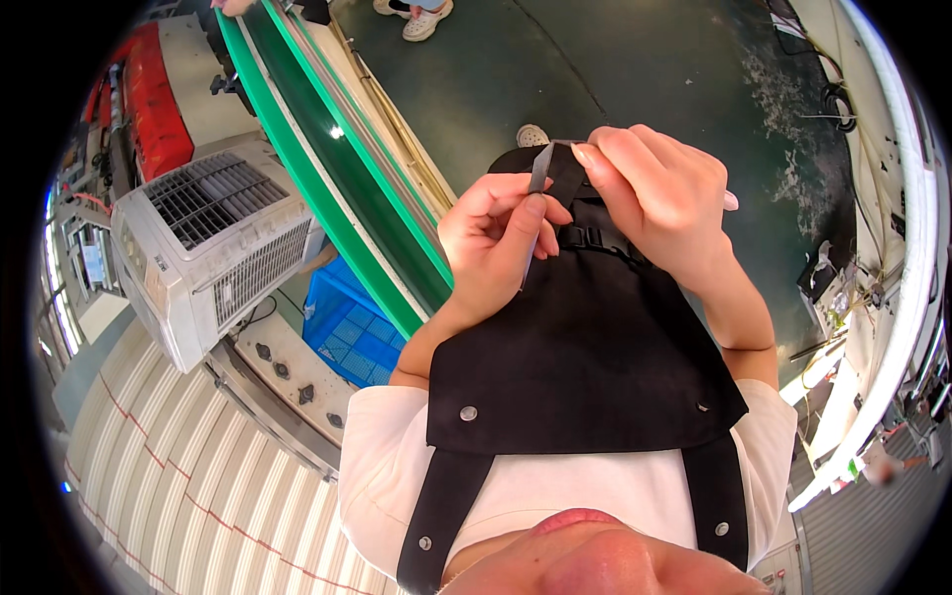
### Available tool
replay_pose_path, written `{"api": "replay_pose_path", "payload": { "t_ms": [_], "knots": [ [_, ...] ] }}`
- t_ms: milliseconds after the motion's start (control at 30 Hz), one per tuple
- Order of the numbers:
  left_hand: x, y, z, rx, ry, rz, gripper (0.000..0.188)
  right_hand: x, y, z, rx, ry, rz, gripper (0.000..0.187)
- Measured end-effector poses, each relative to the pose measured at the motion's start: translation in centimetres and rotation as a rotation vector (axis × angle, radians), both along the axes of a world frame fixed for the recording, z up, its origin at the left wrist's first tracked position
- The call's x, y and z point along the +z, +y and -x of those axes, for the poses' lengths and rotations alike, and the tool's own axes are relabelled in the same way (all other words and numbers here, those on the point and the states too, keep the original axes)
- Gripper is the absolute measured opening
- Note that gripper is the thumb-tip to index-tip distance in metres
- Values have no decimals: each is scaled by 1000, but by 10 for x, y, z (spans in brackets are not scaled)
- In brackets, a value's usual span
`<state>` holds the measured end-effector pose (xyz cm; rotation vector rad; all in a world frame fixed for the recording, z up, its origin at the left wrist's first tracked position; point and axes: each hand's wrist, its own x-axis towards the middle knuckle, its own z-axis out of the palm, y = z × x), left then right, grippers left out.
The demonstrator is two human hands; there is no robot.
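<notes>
A thin dark grey strip (540,171) is held up in front of the black apron (585,357). My left hand (493,243) pinches it between thumb and fingers, and its narrow lower end seems to hang below the thumb. The strip's upper end folds over toward my right hand (662,193), whose thumb and forefinger are closed together at its tip. What exactly those right fingertips grip is partly hidden. Just below the hands, a black plastic buckle (585,238) on a strap lies against the apron.
A long green-edged conveyor (297,169) runs along my left side. Beyond it stand a pale vented machine (218,233) and a blue plastic crate (342,327). A person's pale shoe (428,22) shows on the dark floor ahead. Cables (838,104) hang at the right.
</notes>
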<state>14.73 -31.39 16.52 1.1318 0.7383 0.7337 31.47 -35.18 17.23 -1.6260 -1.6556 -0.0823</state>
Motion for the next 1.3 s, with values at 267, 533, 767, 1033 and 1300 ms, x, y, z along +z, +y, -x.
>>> {"api": "replay_pose_path", "payload": {
  "t_ms": [267, 533, 767, 1033, 1300],
  "knots": [
    [0, 4, 5, -84, -19, 47, 13, -1, 1, 1, 5, 20, -10, 21],
    [-1, 3, 5, -74, -7, 41, 13, -2, 0, 0, -2, -4, 12, 20],
    [3, 1, 4, -56, 17, -4, 13, 1, 2, -8, -56, -46, -18, 21],
    [1, 2, 3, -66, 19, 14, 13, -1, -2, 1, -8, -3, 19, 22],
    [0, 2, 3, -49, 4, 37, 13, -2, -2, 3, 28, -23, 67, 16]
  ]
}}
